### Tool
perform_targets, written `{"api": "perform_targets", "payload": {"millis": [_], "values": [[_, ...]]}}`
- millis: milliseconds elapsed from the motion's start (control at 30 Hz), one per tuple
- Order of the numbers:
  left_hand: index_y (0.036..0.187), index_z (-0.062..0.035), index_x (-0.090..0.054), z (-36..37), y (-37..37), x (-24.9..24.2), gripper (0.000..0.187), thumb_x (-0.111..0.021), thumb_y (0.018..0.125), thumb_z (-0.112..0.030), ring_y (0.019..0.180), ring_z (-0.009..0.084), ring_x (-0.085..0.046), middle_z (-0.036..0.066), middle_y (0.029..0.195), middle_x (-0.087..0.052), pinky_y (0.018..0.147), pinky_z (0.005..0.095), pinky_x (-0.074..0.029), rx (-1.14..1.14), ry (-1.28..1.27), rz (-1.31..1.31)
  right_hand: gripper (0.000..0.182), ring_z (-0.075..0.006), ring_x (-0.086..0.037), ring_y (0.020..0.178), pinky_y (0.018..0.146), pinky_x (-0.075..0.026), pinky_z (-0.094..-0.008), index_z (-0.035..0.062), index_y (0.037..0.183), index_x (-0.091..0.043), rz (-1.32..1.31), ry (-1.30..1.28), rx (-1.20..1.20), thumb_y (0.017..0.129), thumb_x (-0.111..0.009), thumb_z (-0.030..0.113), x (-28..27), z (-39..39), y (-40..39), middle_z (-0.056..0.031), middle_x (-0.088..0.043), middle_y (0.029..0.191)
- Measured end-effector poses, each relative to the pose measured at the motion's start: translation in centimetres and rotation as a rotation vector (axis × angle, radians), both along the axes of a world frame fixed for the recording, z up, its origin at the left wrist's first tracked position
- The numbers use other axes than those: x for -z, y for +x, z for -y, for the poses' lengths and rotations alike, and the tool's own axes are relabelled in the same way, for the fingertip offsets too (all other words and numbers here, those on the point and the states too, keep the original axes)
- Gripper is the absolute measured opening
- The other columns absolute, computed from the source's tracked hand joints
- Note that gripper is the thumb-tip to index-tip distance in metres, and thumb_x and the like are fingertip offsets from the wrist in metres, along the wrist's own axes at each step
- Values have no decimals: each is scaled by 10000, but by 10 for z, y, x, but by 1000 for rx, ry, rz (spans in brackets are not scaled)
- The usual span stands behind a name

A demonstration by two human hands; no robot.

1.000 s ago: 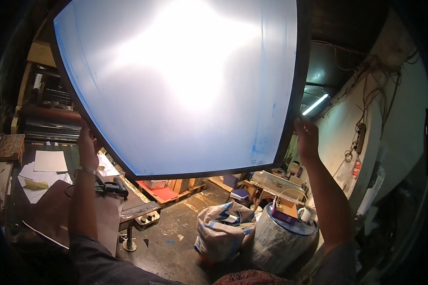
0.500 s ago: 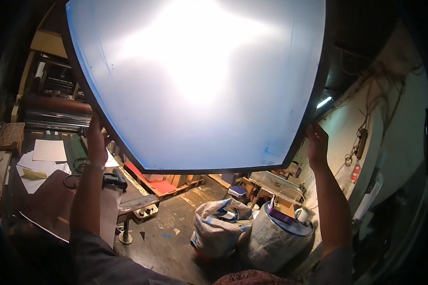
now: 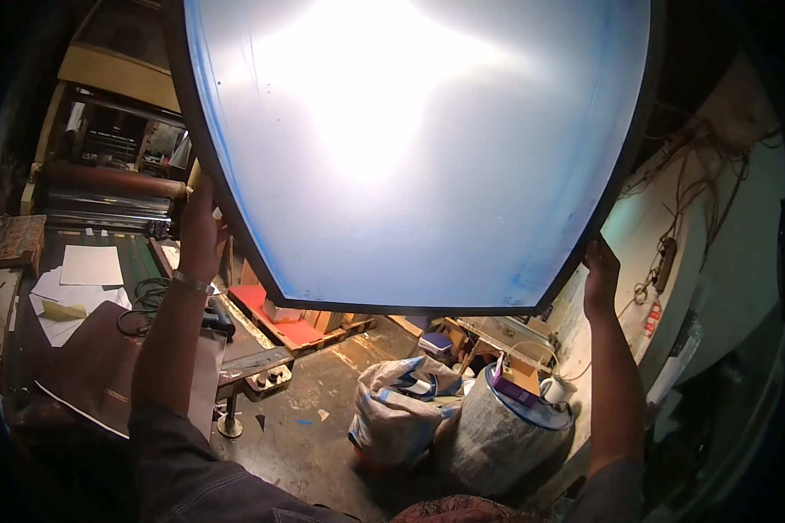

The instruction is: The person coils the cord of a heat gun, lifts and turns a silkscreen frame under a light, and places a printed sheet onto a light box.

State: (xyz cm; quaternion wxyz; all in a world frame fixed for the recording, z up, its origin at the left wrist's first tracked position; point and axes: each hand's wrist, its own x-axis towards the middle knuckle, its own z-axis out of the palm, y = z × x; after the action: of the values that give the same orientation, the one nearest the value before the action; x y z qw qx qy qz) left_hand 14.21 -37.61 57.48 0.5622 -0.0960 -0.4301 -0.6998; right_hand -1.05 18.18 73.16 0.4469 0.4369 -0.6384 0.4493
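Raised before me is a large screen printing frame (image 3: 427,253), with a dark border around a pale translucent mesh. A bright light glares through its upper part, and blue streaks run along its sides and lower corners. The top edge lies outside the view. My left hand (image 3: 202,235) is closed on the left border, wearing a metal band at the wrist. On the opposite side, my right hand (image 3: 600,272) grips the border near the lower right corner. Some fingers of both hands are hidden behind the frame.
At left, a table bears papers (image 3: 92,266), a dark brown sheet (image 3: 118,366) and a coiled cable, with a roller machine (image 3: 113,187) behind. A red-topped pallet (image 3: 288,327), a stuffed sack (image 3: 401,405) and a covered drum (image 3: 501,444) stand on the floor. Cables hang on the right wall.
The screen printing frame has shifted to the right in view. Both hands have moved right with it, keeping their hold, and more of the roller machine shows at left.
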Motion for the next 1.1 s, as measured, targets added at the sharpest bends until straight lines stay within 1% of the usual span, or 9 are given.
{"api": "perform_targets", "payload": {"millis": [133,200,267,333,433,533,700,1033,1100], "values": [[1377,-125,-477,-19,6,-16,715,-480,906,-663,1145,245,-585,57,1258,-584,760,327,-565,-31,-19,52,414,-146,-603,998,928,-464,-333,-10,1258,-568,65,-23,31,1015,-475,312,-2,-19,-7,-51,-645,1109],[1370,-135,-487,-26,7,-24,726,-484,892,-682,1200,252,-546,31,1238,-583,753,349,-553,-46,-17,103,303,-93,-428,784,733,-373,-277,12,1099,-594,27,-92,8,1013,-484,281,0,-13,6,26,-467,850],[1304,-140,-533,-39,9,-34,642,-494,910,-645,1039,159,-595,7,1104,-611,685,314,-556,-38,-33,52,274,-67,-361,684,646,-339,-249,23,1037,-612,16,-136,11,1011,-490,266,2,-17,10,61,-409,731],[1209,-148,-583,-31,-4,-38,564,-506,917,-625,936,93,-613,-14,1002,-631,647,287,-551,-10,-52,10,285,-69,-403,697,666,-362,-248,22,1070,-622,29,-152,38,1008,-493,268,-1,-29,9,55,-470,751],[1155,-154,-600,-36,-6,-51,527,-511,920,-617,924,90,-609,-24,1005,-629,667,299,-551,23,-65,24,306,-74,-480,739,713,-398,-247,30,1134,-632,33,-222,45,1002,-500,273,-3,-32,16,41,-579,828],[1236,-161,-573,-30,-17,-61,597,-501,904,-652,1042,139,-584,-7,1104,-608,681,317,-563,17,-114,48,332,-75,-524,799,753,-419,-253,43,1200,-624,43,-247,103,1000,-501,279,-10,-48,13,26,-635,935],[1237,-163,-576,-40,-15,-79,585,-491,914,-644,1051,138,-590,4,1088,-612,633,285,-572,33,-130,51,358,-70,-501,808,744,-415,-263,54,1234,-614,46,-206,108,1004,-493,301,-25,-69,14,29,-624,963],[1164,-152,-622,-45,-8,-113,561,-528,903,-640,948,83,-584,-41,1014,-654,791,292,-462,40,-142,-40,393,-77,-484,781,707,-407,-261,77,1313,-580,16,-231,197,1007,-480,303,-51,-65,45,35,-627,994],[1134,-147,-634,-41,-11,-120,565,-530,897,-649,916,77,-579,-43,997,-656,772,298,-458,21,-143,-69,428,-115,-563,920,801,-465,-294,71,1322,-561,34,-171,212,998,-493,342,-61,-73,45,-6,-624,1090]]}}
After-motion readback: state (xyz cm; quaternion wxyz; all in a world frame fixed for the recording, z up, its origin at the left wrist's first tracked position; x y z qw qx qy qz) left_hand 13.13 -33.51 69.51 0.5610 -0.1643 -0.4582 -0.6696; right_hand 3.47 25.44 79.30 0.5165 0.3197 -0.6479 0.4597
